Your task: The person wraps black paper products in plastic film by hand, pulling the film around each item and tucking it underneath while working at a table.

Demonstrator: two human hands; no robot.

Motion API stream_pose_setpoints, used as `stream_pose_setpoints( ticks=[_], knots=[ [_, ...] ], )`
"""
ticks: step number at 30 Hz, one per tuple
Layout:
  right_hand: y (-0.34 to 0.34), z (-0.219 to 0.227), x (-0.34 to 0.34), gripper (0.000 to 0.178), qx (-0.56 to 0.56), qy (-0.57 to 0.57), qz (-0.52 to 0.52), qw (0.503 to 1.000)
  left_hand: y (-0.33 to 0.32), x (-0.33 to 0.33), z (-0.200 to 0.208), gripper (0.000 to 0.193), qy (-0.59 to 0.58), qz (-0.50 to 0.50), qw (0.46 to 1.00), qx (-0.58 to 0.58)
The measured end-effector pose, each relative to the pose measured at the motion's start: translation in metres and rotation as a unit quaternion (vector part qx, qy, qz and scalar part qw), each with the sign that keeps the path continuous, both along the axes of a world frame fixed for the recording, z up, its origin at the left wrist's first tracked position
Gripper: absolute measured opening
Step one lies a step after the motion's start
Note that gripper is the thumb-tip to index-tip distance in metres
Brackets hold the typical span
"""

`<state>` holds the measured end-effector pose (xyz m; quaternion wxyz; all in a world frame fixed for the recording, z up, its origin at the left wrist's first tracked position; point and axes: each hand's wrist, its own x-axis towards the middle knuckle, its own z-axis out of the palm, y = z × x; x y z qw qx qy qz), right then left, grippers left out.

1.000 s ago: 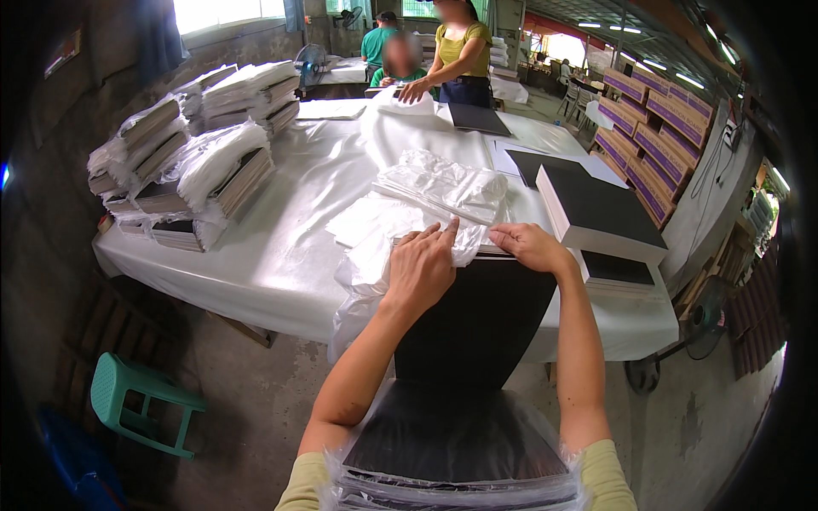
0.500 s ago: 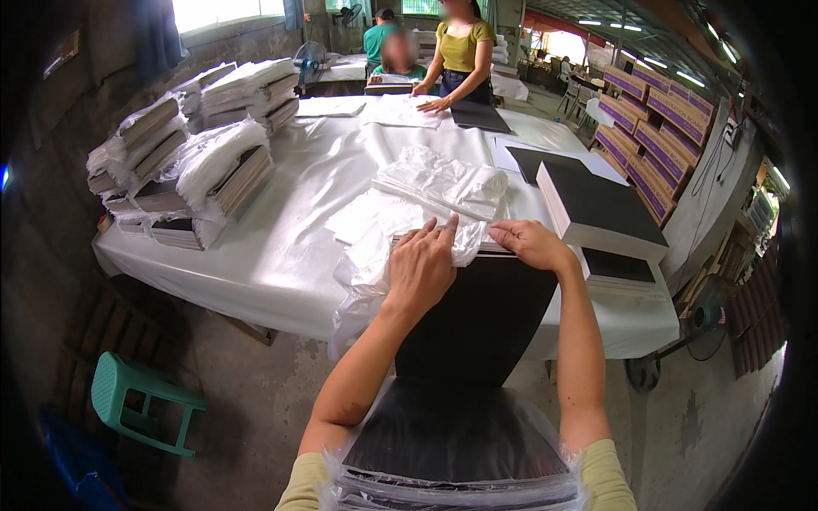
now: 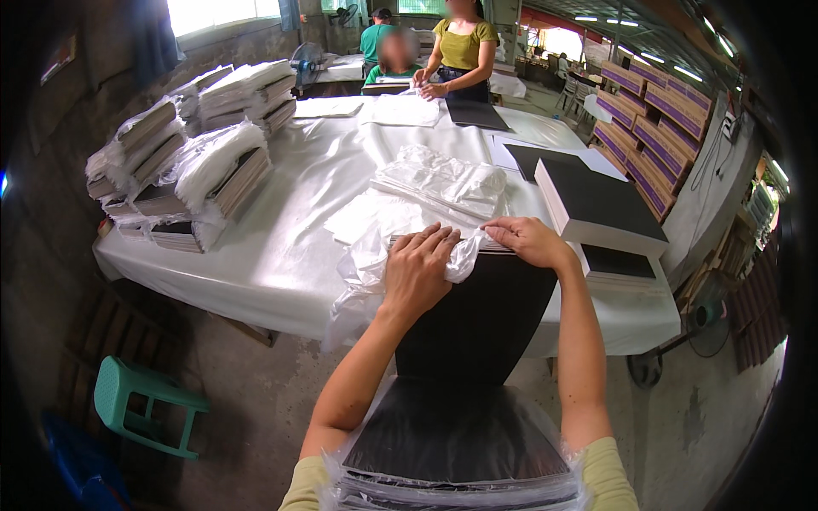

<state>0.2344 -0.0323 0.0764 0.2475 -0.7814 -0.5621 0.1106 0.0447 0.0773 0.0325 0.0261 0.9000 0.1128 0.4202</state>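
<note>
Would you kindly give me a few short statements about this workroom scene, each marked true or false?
1. The bare left hand and bare right hand are both at the upper end of a black-faced rectangular stack. True.
2. The green plastic stool is on the person's right. False: the stool is on the left.
3. A thick, black-topped block with pale sides is right of the right hand. True.
4. Brown-and-purple cardboard boxes are piled on the left. False: the boxes are piled on the right.
5. Thin, crumpled white plastic shows between the hands. True.
</note>
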Motion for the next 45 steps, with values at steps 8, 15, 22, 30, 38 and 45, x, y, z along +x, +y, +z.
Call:
stream_pose_setpoints(
  ticks=[8, 15, 22, 30, 38, 45],
  knots=[
    [0.0, 0.0, 0.001, 0.045, 0.004, 0.003, 0.003, 1.0, 0.0, 0.003, -0.007, 0.041, -0.057, -0.015, 0.998, 0.009],
    [-0.002, 0.004, -0.006, 0.052, 0.018, 0.0, 0.027, 0.999, -0.001, 0.004, -0.012, 0.043, -0.061, -0.008, 0.998, 0.011],
    [-0.005, 0.001, -0.017, 0.055, 0.084, -0.084, -0.012, 0.993, 0.0, 0.007, -0.014, 0.046, -0.072, -0.008, 0.997, 0.015],
    [-0.01, 0.002, -0.029, 0.054, 0.128, -0.197, -0.033, 0.971, 0.001, 0.006, -0.016, 0.045, -0.067, 0.005, 0.996, 0.051],
    [-0.02, 0.011, -0.037, 0.074, 0.037, -0.184, 0.084, 0.979, -0.004, 0.002, -0.018, 0.046, -0.073, 0.016, 0.996, 0.057],
    [-0.021, 0.01, -0.038, 0.083, -0.014, -0.207, 0.048, 0.977, -0.011, 0.0, -0.014, 0.049, -0.058, 0.007, 0.998, 0.038]
  ],
)
